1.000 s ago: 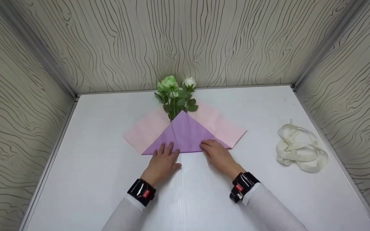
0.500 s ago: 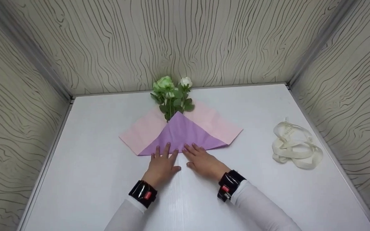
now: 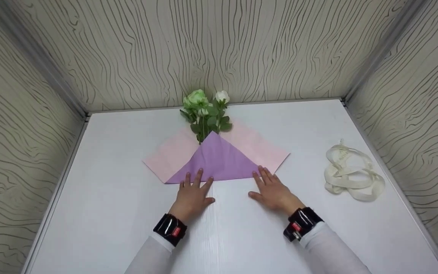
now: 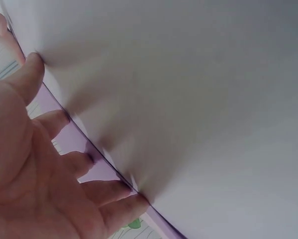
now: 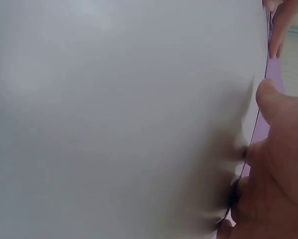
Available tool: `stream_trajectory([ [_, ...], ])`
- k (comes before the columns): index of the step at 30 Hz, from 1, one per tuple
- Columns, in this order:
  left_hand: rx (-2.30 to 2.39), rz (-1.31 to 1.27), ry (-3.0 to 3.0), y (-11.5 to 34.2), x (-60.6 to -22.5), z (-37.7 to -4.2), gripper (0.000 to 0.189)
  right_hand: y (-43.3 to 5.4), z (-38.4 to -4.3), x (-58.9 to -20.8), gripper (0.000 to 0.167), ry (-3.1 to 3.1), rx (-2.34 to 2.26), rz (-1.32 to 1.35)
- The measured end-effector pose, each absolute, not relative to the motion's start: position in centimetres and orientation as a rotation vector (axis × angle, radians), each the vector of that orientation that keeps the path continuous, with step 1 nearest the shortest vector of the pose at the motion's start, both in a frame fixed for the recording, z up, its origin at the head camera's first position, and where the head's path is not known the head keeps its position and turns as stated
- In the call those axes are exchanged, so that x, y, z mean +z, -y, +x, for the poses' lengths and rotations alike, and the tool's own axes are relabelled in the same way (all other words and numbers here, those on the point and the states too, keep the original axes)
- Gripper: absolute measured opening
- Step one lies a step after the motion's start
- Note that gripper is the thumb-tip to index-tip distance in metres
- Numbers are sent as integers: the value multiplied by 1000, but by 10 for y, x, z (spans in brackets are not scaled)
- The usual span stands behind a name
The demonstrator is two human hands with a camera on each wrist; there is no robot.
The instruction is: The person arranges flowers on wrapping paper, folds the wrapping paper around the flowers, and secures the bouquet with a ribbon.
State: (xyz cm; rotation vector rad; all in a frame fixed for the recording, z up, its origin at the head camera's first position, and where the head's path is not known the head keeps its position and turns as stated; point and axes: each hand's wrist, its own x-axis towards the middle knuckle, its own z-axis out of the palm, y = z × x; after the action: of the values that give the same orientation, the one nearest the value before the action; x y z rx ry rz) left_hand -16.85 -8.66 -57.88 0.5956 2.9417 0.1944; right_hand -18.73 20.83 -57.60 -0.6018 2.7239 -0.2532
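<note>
A sheet of wrapping paper point(image 3: 222, 158) lies folded on the table, its purple side up in a triangle and its pink side point(image 3: 255, 142) spreading out left and right. Green and white roses point(image 3: 197, 99) with leafy stems lie on it, their lower stems hidden under the purple fold. My left hand point(image 3: 190, 198) lies palm down with spread fingers, fingertips on the bottom folded edge left of the middle. On the same edge, near its right corner, rest the straight fingers of my right hand point(image 3: 274, 190). Both wrist views show fingertips along the fold.
A loose heap of cream ribbon point(image 3: 352, 179) lies on the right side of the white table point(image 3: 108, 228). Wood-grain patterned panels point(image 3: 280, 49) enclose the table at the back and both sides. The blooms reach the table's back edge.
My right hand slid left along the folded edge to beside my left hand, then back right to the right corner. The left hand has stayed nearly in place. The purple fold's right side looks flatter.
</note>
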Motion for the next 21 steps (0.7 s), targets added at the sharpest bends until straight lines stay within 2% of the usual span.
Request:
stream_trajectory([
  [4, 219, 579, -2945, 85, -578, -168, 68, -231, -186, -573, 81, -2740, -283, -483],
  [7, 238, 555, -2942, 82, -579, -168, 69, -230, -187, -572, 83, -2785, -282, -448],
  [16, 229, 516, -2938, 79, -580, -168, 71, -168, -194, -571, 70, -2788, -160, -811],
  [21, 235, 526, -2917, 91, -581, -168, 75, -168, -194, -573, 72, -2723, -170, -757],
])
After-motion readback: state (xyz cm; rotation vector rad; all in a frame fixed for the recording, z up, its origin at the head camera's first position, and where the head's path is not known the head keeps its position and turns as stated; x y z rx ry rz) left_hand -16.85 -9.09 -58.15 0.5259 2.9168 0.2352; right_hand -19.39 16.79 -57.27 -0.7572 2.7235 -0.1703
